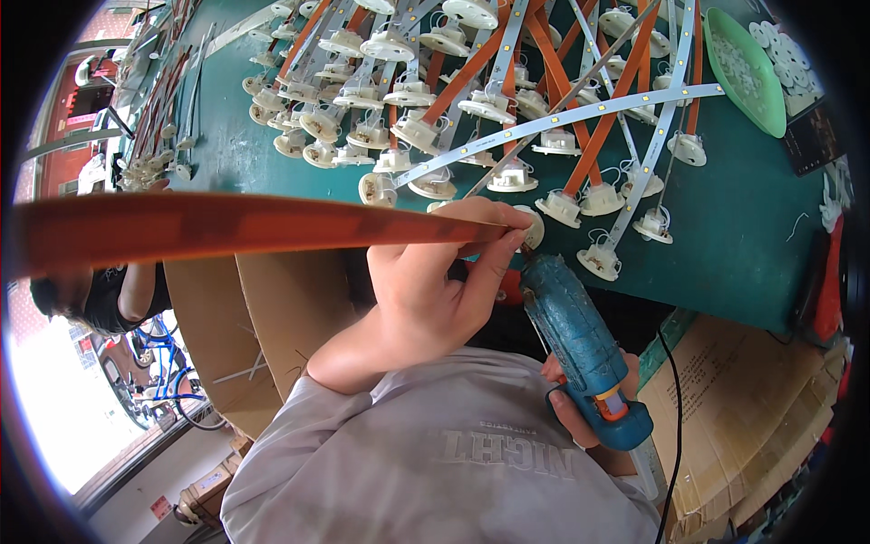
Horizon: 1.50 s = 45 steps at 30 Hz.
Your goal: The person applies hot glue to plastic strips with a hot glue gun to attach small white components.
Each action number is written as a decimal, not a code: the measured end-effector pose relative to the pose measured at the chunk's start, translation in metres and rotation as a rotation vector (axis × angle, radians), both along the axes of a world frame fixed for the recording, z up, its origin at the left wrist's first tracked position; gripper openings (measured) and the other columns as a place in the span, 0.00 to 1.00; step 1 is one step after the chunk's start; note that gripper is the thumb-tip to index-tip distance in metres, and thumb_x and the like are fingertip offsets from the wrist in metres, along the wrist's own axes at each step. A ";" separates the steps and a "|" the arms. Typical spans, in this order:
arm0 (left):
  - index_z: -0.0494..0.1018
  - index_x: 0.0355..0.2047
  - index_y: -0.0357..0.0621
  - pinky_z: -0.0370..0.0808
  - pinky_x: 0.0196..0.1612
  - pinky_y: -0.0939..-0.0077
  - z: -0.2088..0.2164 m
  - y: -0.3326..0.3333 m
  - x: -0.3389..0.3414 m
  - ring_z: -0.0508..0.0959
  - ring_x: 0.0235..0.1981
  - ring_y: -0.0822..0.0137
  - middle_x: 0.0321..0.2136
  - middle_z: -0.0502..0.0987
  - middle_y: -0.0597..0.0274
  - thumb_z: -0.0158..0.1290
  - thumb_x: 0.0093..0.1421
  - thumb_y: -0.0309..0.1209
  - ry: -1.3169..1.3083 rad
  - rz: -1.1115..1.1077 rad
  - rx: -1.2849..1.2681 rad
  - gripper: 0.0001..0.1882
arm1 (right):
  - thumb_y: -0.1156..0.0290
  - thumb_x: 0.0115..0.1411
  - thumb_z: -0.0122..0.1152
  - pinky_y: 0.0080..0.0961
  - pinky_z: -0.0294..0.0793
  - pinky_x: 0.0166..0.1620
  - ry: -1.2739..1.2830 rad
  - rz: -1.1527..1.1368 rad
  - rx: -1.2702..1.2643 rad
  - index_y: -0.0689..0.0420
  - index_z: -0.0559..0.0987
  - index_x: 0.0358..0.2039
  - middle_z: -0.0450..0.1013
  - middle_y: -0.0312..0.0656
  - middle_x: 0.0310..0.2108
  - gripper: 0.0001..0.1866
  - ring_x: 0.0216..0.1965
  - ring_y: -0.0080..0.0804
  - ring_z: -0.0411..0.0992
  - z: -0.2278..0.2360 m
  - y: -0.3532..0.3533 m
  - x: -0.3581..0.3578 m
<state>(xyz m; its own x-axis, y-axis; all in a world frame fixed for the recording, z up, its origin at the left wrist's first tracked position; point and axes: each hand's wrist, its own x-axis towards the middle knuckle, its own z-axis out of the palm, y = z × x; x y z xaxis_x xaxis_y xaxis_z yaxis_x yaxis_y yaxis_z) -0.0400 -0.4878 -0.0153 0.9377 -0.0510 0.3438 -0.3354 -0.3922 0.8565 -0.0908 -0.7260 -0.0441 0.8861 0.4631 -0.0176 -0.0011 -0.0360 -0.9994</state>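
At the near edge of the table [734, 249], left hand [419, 288] pinches orange strip [272, 222], right hand [573, 421] wraps glue gun [573, 313]; join apparently unfinished, capped strips [512, 178] atop it seemingly done.

Pale capitals [509, 452] cross my grey shirt [390, 462], and small dark print [710, 376] lines the cardboard [752, 417] at my right.
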 end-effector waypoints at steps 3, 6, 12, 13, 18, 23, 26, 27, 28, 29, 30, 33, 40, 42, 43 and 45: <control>0.63 0.47 0.28 0.81 0.43 0.74 0.000 0.000 -0.001 0.83 0.42 0.60 0.38 0.80 0.40 0.51 0.61 0.10 0.003 -0.016 0.007 0.15 | 0.73 0.46 0.68 0.18 0.72 0.22 -0.044 0.006 -0.003 0.55 0.77 0.22 0.72 0.35 0.16 0.07 0.15 0.28 0.71 -0.001 0.000 0.001; 0.63 0.48 0.28 0.80 0.43 0.74 -0.001 -0.002 -0.002 0.82 0.42 0.59 0.39 0.80 0.40 0.51 0.61 0.10 0.006 0.006 -0.010 0.16 | 0.74 0.45 0.69 0.18 0.71 0.21 -0.046 0.012 -0.009 0.55 0.76 0.21 0.72 0.35 0.16 0.08 0.14 0.27 0.71 0.001 0.000 0.002; 0.62 0.48 0.29 0.81 0.44 0.74 -0.002 -0.001 -0.005 0.82 0.43 0.60 0.40 0.79 0.40 0.51 0.61 0.10 0.004 0.001 -0.006 0.16 | 0.74 0.44 0.69 0.18 0.71 0.22 -0.083 0.031 -0.053 0.56 0.76 0.22 0.72 0.36 0.16 0.08 0.15 0.29 0.71 0.003 -0.002 0.003; 0.63 0.47 0.29 0.81 0.43 0.75 -0.003 -0.001 -0.005 0.82 0.43 0.61 0.40 0.79 0.41 0.51 0.61 0.10 -0.006 0.012 -0.006 0.15 | 0.74 0.44 0.69 0.19 0.71 0.22 -0.110 0.060 -0.087 0.56 0.76 0.23 0.72 0.37 0.17 0.08 0.15 0.29 0.72 0.003 -0.002 0.004; 0.63 0.47 0.28 0.81 0.43 0.75 -0.001 -0.001 -0.007 0.82 0.43 0.61 0.40 0.79 0.41 0.51 0.61 0.11 0.005 -0.007 0.004 0.15 | 0.77 0.44 0.68 0.22 0.76 0.30 0.003 0.060 -0.150 0.59 0.79 0.32 0.76 0.40 0.24 0.12 0.23 0.30 0.76 0.024 -0.006 0.004; 0.63 0.46 0.29 0.82 0.43 0.73 0.000 -0.001 -0.007 0.83 0.42 0.60 0.40 0.79 0.42 0.52 0.61 0.11 -0.007 0.026 0.038 0.15 | 0.79 0.45 0.68 0.26 0.80 0.40 0.117 0.230 -0.353 0.59 0.81 0.40 0.79 0.42 0.34 0.18 0.34 0.33 0.80 0.046 -0.011 0.013; 0.63 0.46 0.28 0.82 0.43 0.72 -0.001 -0.001 -0.005 0.83 0.42 0.59 0.40 0.79 0.43 0.52 0.60 0.11 -0.021 0.012 0.005 0.15 | 0.75 0.43 0.69 0.21 0.74 0.24 -0.155 0.037 -0.168 0.62 0.77 0.30 0.73 0.40 0.19 0.12 0.16 0.32 0.73 0.017 -0.005 0.005; 0.63 0.46 0.28 0.82 0.43 0.72 -0.002 -0.001 -0.005 0.83 0.42 0.59 0.40 0.79 0.43 0.52 0.60 0.11 -0.019 0.013 0.006 0.15 | 0.74 0.44 0.69 0.21 0.74 0.24 -0.185 0.004 -0.135 0.61 0.77 0.30 0.73 0.39 0.19 0.12 0.16 0.31 0.73 0.010 -0.007 0.000; 0.63 0.46 0.28 0.82 0.44 0.72 -0.002 -0.001 -0.005 0.83 0.42 0.58 0.40 0.79 0.43 0.52 0.60 0.11 -0.016 0.016 -0.004 0.15 | 0.74 0.44 0.69 0.21 0.74 0.24 -0.215 -0.029 -0.101 0.61 0.77 0.31 0.73 0.38 0.19 0.12 0.16 0.31 0.73 0.007 -0.007 -0.002; 0.63 0.46 0.28 0.83 0.44 0.71 -0.002 0.000 -0.006 0.83 0.42 0.58 0.40 0.79 0.43 0.53 0.60 0.11 -0.011 0.021 -0.015 0.15 | 0.74 0.44 0.69 0.21 0.74 0.24 -0.212 -0.027 -0.100 0.61 0.77 0.31 0.73 0.38 0.19 0.12 0.16 0.31 0.73 0.007 -0.007 -0.002; 0.63 0.46 0.28 0.83 0.44 0.71 -0.001 0.000 -0.006 0.83 0.42 0.58 0.40 0.79 0.43 0.53 0.60 0.11 -0.008 0.023 -0.014 0.15 | 0.74 0.45 0.68 0.21 0.74 0.25 -0.205 -0.024 -0.086 0.60 0.78 0.31 0.74 0.38 0.20 0.12 0.17 0.31 0.74 0.008 -0.006 0.000; 0.64 0.46 0.28 0.83 0.44 0.71 0.001 -0.001 -0.006 0.83 0.42 0.57 0.38 0.79 0.43 0.53 0.59 0.10 0.043 0.050 -0.014 0.16 | 0.74 0.45 0.68 0.21 0.76 0.26 -0.203 -0.051 -0.038 0.60 0.79 0.33 0.77 0.39 0.23 0.13 0.19 0.30 0.76 0.010 0.001 0.003; 0.68 0.38 0.26 0.83 0.37 0.76 0.007 -0.001 -0.001 0.84 0.36 0.62 0.33 0.81 0.46 0.60 0.55 0.12 -0.027 0.102 0.069 0.13 | 0.74 0.47 0.67 0.21 0.79 0.30 -0.133 -0.056 -0.043 0.60 0.81 0.39 0.81 0.40 0.29 0.16 0.22 0.29 0.79 0.016 -0.005 0.002; 0.69 0.37 0.26 0.83 0.34 0.77 0.005 -0.002 0.001 0.84 0.34 0.64 0.31 0.81 0.48 0.61 0.55 0.13 -0.020 0.117 0.060 0.13 | 0.74 0.47 0.66 0.21 0.79 0.30 -0.119 -0.065 -0.023 0.59 0.82 0.39 0.80 0.40 0.29 0.16 0.23 0.29 0.79 0.013 -0.006 -0.003; 0.69 0.37 0.26 0.83 0.33 0.78 0.001 -0.003 0.002 0.84 0.33 0.66 0.30 0.81 0.49 0.61 0.55 0.13 -0.053 0.124 0.070 0.13 | 0.75 0.47 0.66 0.21 0.79 0.30 -0.104 -0.071 -0.004 0.59 0.82 0.40 0.80 0.40 0.29 0.16 0.23 0.29 0.79 0.012 -0.006 -0.005; 0.69 0.37 0.27 0.83 0.32 0.79 -0.001 -0.004 0.004 0.84 0.32 0.68 0.29 0.81 0.50 0.62 0.54 0.13 -0.081 0.135 0.079 0.13 | 0.75 0.47 0.66 0.22 0.79 0.31 -0.072 -0.061 0.001 0.59 0.82 0.40 0.80 0.40 0.29 0.16 0.23 0.29 0.79 0.012 -0.007 -0.006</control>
<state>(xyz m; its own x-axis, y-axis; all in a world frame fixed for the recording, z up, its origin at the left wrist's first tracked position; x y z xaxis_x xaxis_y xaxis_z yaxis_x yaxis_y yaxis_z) -0.0362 -0.4917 -0.0164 0.9071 0.0434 0.4186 -0.3420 -0.5035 0.7934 -0.0966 -0.7328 -0.0317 0.9119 0.4077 0.0472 0.0681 -0.0369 -0.9970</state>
